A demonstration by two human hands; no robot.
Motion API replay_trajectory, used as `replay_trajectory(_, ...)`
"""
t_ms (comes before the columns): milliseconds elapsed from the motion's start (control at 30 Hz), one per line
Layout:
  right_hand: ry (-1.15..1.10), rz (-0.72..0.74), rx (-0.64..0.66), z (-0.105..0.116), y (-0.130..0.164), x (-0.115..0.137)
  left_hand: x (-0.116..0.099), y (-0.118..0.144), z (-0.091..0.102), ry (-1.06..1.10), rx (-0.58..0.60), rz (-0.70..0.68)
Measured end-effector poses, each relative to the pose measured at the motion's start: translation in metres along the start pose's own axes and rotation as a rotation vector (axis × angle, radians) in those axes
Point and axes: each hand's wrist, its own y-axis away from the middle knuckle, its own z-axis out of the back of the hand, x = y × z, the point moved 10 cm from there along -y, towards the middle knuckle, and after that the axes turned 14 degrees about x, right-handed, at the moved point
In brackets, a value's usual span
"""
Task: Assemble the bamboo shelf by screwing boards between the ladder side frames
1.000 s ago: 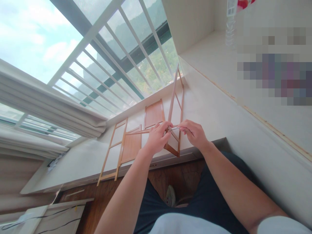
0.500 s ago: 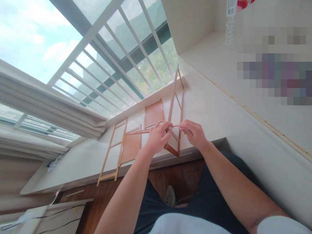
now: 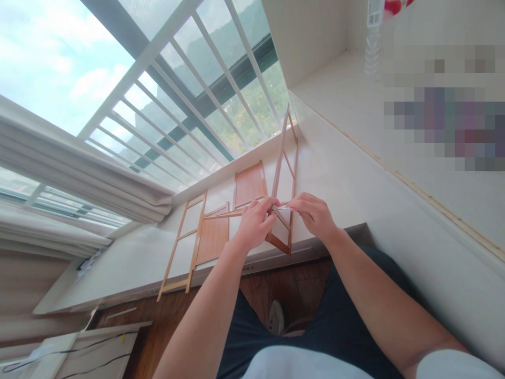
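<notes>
My left hand (image 3: 255, 223) pinches the upright wooden frame (image 3: 284, 158) where a thin wooden panel edge (image 3: 223, 213) meets it. My right hand (image 3: 313, 216) grips a thin metal tool (image 3: 281, 209) whose tip points at that joint. The frame stands on edge on the white windowsill (image 3: 130, 263). A flat ladder-like frame (image 3: 181, 247) and a brown panel (image 3: 213, 238) lie to the left of my hands. Another brown panel (image 3: 248, 185) lies behind them.
White window bars (image 3: 177, 105) and a folded blind (image 3: 79, 179) rise behind the sill. A plastic bottle (image 3: 373, 42) stands on the shelf at upper right. Below the sill are a dark wooden floor (image 3: 158, 321), a shoe (image 3: 275, 318) and a white board with cables (image 3: 79, 352).
</notes>
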Motion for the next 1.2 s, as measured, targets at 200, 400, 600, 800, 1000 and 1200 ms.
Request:
replay_trajectory(200, -0.01, -0.021, -0.024, -0.003, -0.002, 0.007, 0.003, 0.0, 0.0, -0.001, -0.008, -0.012)
replay_trajectory(400, -0.032, -0.134, -0.05, -0.005, -0.002, 0.001, 0.003, 0.001, 0.001, -0.007, -0.014, -0.01)
replay_trajectory(600, -0.243, -0.355, -0.043, -0.016, 0.004, -0.017, 0.006, 0.002, 0.001, 0.001, -0.018, -0.004)
replay_trajectory(800, -0.376, -0.437, 0.012, -0.028, 0.003, -0.022, 0.005, 0.002, 0.001, 0.011, -0.023, 0.002)
replay_trajectory(1000, -0.487, -0.488, 0.058, -0.039, 0.005, -0.029, 0.005, 0.002, 0.001, 0.014, -0.04, 0.007)
replay_trajectory(1200, -0.52, -0.492, 0.022, -0.038, 0.006, -0.03, 0.004, 0.004, 0.001, 0.031, -0.049, 0.014)
